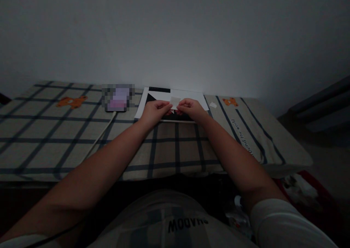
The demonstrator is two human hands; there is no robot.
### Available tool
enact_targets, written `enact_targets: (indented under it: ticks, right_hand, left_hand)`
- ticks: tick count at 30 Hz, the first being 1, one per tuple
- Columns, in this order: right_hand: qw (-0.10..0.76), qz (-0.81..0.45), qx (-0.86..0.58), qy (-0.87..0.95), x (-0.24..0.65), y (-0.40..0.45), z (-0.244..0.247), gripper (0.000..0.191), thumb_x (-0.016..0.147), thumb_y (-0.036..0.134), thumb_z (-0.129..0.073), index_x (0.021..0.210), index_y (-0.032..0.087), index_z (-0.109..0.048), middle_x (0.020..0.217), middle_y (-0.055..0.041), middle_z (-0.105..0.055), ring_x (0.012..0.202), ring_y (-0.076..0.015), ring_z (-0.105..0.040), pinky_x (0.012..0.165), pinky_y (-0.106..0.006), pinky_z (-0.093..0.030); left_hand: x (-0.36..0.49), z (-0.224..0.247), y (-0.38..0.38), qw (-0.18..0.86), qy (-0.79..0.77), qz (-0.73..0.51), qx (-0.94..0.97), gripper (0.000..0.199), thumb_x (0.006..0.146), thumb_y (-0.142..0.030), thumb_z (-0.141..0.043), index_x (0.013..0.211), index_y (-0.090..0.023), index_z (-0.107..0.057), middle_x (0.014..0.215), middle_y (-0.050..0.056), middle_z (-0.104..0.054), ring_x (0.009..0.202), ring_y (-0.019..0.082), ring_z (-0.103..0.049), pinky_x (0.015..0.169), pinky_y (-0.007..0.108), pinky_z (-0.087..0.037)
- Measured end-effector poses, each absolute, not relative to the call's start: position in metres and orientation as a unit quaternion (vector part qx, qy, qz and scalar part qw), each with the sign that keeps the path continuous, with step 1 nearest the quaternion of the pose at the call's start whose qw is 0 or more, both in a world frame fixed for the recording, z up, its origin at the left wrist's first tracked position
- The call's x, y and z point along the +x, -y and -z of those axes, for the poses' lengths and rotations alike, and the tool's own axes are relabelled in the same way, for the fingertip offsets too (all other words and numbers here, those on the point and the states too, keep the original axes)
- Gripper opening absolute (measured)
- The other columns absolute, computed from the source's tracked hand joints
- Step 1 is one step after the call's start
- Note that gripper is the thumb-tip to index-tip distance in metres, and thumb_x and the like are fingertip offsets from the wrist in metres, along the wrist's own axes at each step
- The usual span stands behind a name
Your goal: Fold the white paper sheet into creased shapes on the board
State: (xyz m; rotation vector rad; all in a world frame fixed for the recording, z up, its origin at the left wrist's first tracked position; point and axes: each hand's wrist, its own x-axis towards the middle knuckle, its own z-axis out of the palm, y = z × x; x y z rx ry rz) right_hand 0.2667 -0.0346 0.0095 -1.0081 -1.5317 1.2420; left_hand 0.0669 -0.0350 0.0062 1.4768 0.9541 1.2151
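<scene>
Between my two hands is a small pale piece of paper [175, 102], pinched at its lower left and lower right. My left hand [155, 111] is closed, with thumb and fingertips on the paper's left side. Closed on its right side is my right hand [193, 109]. Under both hands lies a flat black-and-white sheet or booklet [188, 95], partly covered by them. The small paper is held just above it; whether it touches cannot be made out. A whitish scrap [213, 104] lies right of the booklet.
A phone [119, 99] with a blurred screen lies at the left, a white cable [101, 135] running from it toward the front edge. A checked cloth [175, 146] covers the table, which stands against a grey wall [175, 40]. A red container [322, 193] with crumpled plastic stands below at the right.
</scene>
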Motion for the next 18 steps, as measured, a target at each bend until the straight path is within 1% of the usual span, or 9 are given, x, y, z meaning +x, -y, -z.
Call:
enact_targets:
  ticks: [3, 5, 10, 14, 18]
  right_hand:
    - [0.443, -0.500, -0.411, 0.621, 0.269, 0.034, -0.009, 0.025, 0.074, 0.033, -0.079, 0.081, 0.020, -0.058, 0.070, -0.0008, -0.070, 0.067, -0.0144, -0.066, 0.070, -0.030, -0.053]
    - [0.438, -0.503, -0.407, 0.625, 0.269, 0.034, -0.009, 0.026, 0.074, 0.033, -0.078, 0.082, 0.020, -0.057, 0.071, -0.0008, -0.070, 0.067, -0.0142, -0.065, 0.069, -0.030, -0.053]
    - [0.445, -0.527, -0.380, 0.616, 0.267, 0.039, -0.011, 0.031, 0.074, 0.033, -0.078, 0.092, 0.022, -0.056, 0.074, 0.0009, -0.072, 0.066, -0.0143, -0.066, 0.069, -0.031, -0.055]
    - [0.437, -0.528, -0.385, 0.618, 0.266, 0.039, -0.011, 0.028, 0.073, 0.033, -0.079, 0.085, 0.021, -0.057, 0.070, 0.0014, -0.071, 0.064, -0.0135, -0.066, 0.067, -0.029, -0.055]
    - [0.432, -0.534, -0.392, 0.612, 0.268, 0.038, -0.011, 0.026, 0.072, 0.031, -0.077, 0.082, 0.021, -0.056, 0.067, 0.0023, -0.070, 0.061, -0.0126, -0.065, 0.064, -0.027, -0.055]
  left_hand:
    - [0.067, -0.007, 0.036, 0.465, -0.394, -0.515, 0.603, 0.034, 0.075, -0.042, -0.081, 0.097, -0.016, -0.080, 0.089, 0.005, -0.079, 0.074, 0.017, -0.072, 0.073, 0.030, -0.060]
    - [0.067, -0.007, 0.034, 0.461, -0.399, -0.519, 0.599, 0.037, 0.074, -0.042, -0.081, 0.100, -0.015, -0.079, 0.090, 0.005, -0.079, 0.072, 0.016, -0.072, 0.072, 0.030, -0.060]
    - [0.065, -0.005, 0.028, 0.460, -0.415, -0.519, 0.589, 0.029, 0.072, -0.036, -0.081, 0.091, -0.015, -0.077, 0.079, 0.004, -0.075, 0.063, 0.014, -0.068, 0.063, 0.026, -0.056]
    - [0.067, -0.006, 0.032, 0.460, -0.427, -0.513, 0.585, 0.024, 0.071, -0.033, -0.079, 0.087, -0.015, -0.076, 0.072, 0.002, -0.072, 0.061, 0.014, -0.066, 0.062, 0.025, -0.054]
    - [0.067, -0.011, 0.039, 0.440, -0.409, -0.515, 0.612, 0.033, 0.075, -0.037, -0.076, 0.099, -0.016, -0.079, 0.079, 0.003, -0.075, 0.066, 0.014, -0.066, 0.065, 0.026, -0.053]
